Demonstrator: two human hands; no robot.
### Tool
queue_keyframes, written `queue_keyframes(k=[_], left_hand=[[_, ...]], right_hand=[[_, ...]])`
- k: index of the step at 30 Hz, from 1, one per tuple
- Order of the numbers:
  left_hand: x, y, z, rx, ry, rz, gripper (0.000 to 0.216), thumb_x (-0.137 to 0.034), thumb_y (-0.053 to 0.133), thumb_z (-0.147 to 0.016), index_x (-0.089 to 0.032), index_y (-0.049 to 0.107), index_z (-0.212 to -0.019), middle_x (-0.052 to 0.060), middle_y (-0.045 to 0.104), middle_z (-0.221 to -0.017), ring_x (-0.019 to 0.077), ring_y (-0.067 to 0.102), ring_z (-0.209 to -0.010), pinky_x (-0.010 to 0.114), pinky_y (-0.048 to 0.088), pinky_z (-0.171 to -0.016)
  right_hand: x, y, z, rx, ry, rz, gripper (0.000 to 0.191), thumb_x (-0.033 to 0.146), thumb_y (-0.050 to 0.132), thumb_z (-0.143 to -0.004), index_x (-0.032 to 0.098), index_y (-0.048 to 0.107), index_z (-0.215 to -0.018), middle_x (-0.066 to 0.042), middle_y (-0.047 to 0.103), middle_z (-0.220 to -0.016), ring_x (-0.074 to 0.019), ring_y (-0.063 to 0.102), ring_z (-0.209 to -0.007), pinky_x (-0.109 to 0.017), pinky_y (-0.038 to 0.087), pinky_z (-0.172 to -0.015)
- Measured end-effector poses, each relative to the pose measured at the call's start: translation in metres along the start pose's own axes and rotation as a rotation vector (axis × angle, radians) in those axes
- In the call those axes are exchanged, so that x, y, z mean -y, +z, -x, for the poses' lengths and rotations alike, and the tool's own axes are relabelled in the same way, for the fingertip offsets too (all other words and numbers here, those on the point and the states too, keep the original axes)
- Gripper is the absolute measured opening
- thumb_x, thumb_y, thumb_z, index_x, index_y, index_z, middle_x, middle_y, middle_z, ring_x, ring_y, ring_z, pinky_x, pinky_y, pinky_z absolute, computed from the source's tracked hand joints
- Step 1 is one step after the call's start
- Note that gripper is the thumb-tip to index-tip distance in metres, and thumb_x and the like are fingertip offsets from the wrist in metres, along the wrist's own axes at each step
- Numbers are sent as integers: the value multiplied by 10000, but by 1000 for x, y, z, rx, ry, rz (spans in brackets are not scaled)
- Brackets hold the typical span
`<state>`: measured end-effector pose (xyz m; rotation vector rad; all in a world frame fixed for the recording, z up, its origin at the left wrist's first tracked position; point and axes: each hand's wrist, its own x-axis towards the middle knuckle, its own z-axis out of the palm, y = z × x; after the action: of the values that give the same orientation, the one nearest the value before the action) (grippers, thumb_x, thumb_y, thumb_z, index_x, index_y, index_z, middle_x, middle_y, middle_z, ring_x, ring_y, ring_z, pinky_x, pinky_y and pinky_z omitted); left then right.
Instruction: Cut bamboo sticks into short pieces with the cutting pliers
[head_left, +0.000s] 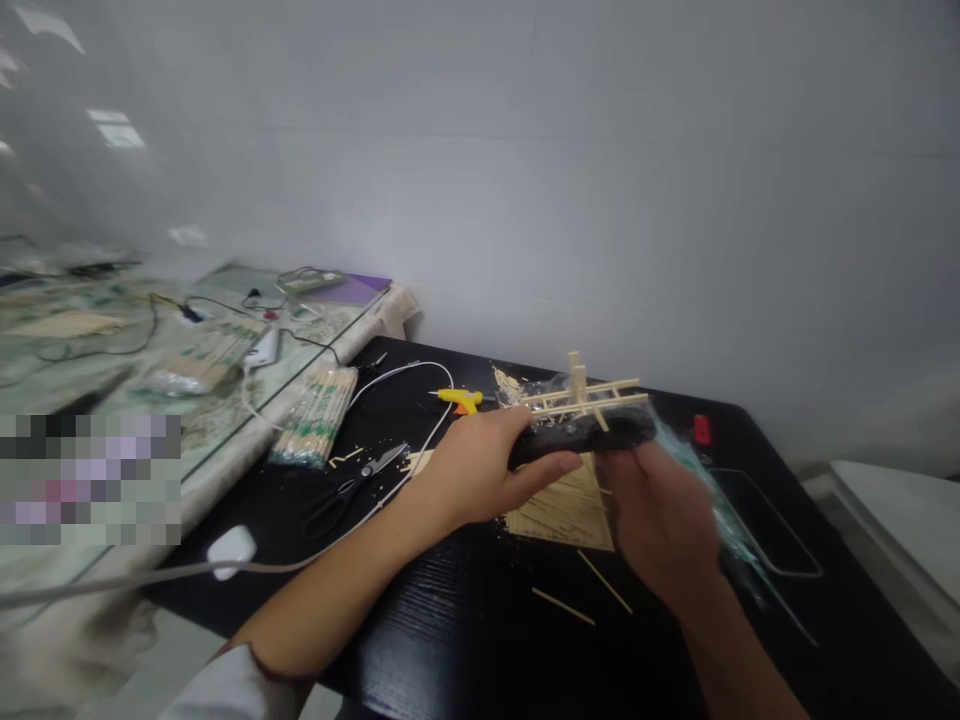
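Both my hands hold one dark flat board (581,438) above a black table (465,640). My left hand (480,470) grips its left end, thumb along the near edge. My right hand (660,520) grips it from the right and below. A small frame of glued bamboo sticks (585,397) stands on top of the board, with one short upright post. Below the board a flat panel of sticks (559,512) lies on the table. Clear plastic wrap (720,510) trails past my right wrist.
A yellow glue gun (460,400), scissors (352,488), a stick pack (315,415) and a white cable with adapter (231,548) lie at left. Loose sticks (562,606) lie near the front. A red item (702,430) sits far right. A cluttered glass-topped table (112,350) adjoins.
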<state>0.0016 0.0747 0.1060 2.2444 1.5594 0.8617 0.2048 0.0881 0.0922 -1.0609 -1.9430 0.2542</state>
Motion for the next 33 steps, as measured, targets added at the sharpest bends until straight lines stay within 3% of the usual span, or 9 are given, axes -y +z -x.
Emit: queue_keyframes(k=[6, 10, 15, 18, 26, 33], left_hand=[[1, -3, 3, -1, -21, -9, 474, -673, 506, -934, -213, 601, -868, 15, 674, -817, 181, 589, -730, 302, 362, -639], [1, -6, 2, 29, 27, 23, 436, -639, 528, -936, -214, 588, -863, 7, 666, -817, 172, 580, -734, 294, 364, -642], [1, -9, 3, 29, 93, 70, 390, -587, 560, -938, -203, 589, -871, 5, 654, -817, 164, 571, -733, 289, 363, -654], [4, -10, 3, 48, 85, 92, 380, -563, 555, -948, -199, 585, -844, 1, 637, -781, 154, 555, -697, 283, 359, -644], [9, -7, 1, 67, 55, 52, 410, -572, 518, -957, -200, 549, -788, -18, 584, -688, 142, 516, -629, 283, 341, -625], [12, -5, -1, 90, -30, -21, 523, -666, 447, -948, -202, 551, -730, -9, 548, -623, 154, 496, -600, 301, 331, -622]], right_hand=[[-6, 0, 5, 71, 130, -344, 314, 385, 548, -1005, 202, 582, -752, 40, 459, -554, -122, 413, -471, -248, 304, -455], [-7, 2, 8, 130, 348, -721, 348, 451, 620, -973, 204, 563, -734, 65, 341, -530, -93, 302, -439, -239, 228, -427], [-10, 4, 5, 351, 582, -1156, 439, 544, 691, -904, 203, 521, -687, 103, 263, -475, -52, 191, -376, -205, 178, -370], [-10, 4, 1, 492, 629, -1363, 471, 562, 710, -886, 198, 500, -673, 123, 228, -462, -28, 132, -353, -171, 155, -340], [-3, 3, -1, 568, 677, -1526, 407, 492, 689, -937, 192, 503, -734, 143, 215, -484, -14, 76, -361, -128, 154, -330], [-3, 6, -7, 566, 674, -1465, 373, 497, 674, -930, 197, 510, -779, 141, 203, -509, -30, 108, -392, -149, 158, -359]])
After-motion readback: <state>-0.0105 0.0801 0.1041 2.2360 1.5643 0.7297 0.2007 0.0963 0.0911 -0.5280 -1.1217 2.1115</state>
